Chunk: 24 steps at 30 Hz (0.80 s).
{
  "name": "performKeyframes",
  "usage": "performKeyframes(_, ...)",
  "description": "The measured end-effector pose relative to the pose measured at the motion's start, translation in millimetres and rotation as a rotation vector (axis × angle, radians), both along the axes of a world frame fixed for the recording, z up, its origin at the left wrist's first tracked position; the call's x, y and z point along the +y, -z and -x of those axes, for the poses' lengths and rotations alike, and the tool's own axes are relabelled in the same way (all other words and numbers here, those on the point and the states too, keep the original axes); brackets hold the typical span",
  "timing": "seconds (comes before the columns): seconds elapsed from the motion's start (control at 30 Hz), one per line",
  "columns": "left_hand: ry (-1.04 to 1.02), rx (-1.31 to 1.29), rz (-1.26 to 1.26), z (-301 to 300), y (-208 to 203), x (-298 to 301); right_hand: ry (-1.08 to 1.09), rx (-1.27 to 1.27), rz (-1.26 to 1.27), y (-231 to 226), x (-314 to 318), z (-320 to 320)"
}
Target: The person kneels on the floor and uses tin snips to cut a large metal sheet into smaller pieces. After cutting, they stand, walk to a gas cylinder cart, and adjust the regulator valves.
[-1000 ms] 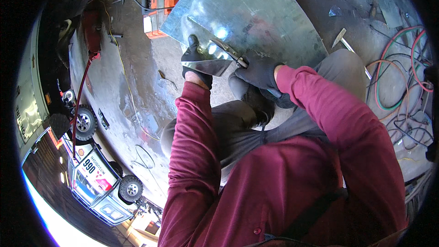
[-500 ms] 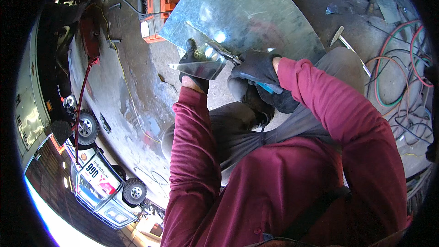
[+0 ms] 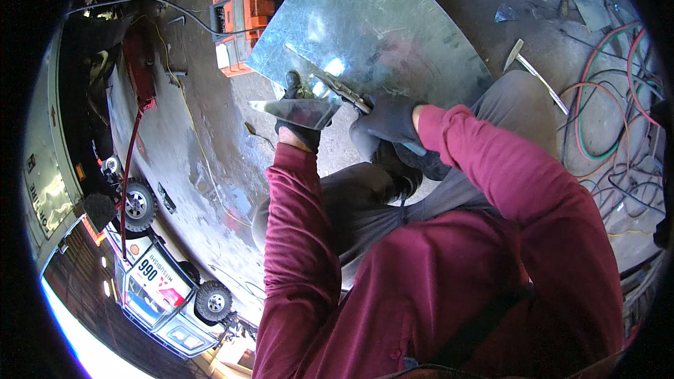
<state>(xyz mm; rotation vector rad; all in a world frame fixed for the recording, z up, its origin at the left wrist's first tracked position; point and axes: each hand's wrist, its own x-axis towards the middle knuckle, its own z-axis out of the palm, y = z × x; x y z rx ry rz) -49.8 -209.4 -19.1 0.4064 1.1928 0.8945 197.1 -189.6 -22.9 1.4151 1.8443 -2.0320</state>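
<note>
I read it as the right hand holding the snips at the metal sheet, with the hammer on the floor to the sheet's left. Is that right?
Not quite: the hammer lies on the floor to the right of the metal sheet, as the head view shows. The right hand does hold the snips at the sheet.

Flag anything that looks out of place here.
Red, green and dark hoses lie tangled in loops at far right, looking untidy; nearby, a silvery metal hammer lies loose beside the person's grey-trousered right knee.
</note>
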Motion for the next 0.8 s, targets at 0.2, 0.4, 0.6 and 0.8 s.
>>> performKeyframes(0.2, -0.143, 0.117, 0.105, -6.7, 4.2, -0.7, -0.100, 0.090, 0.034, 3.7, 24.5, -1.4)
performKeyframes(0.4, -0.060, 0.087, 0.037, -2.9, 4.9, 2.1, 0.038, -0.004, 0.034, 7.8, 5.7, 7.1)
performKeyframes(0.6, -0.292, 0.077, 0.198, 10.8, 20.8, -8.7, 0.097, -0.090, 0.001, 7.2, -27.5, 17.2)
performKeyframes(0.8, -0.170, 0.331, 0.114, 1.2, 26.5, 0.2, 0.227, -0.037, -0.139, 15.5, -45.1, 14.0)
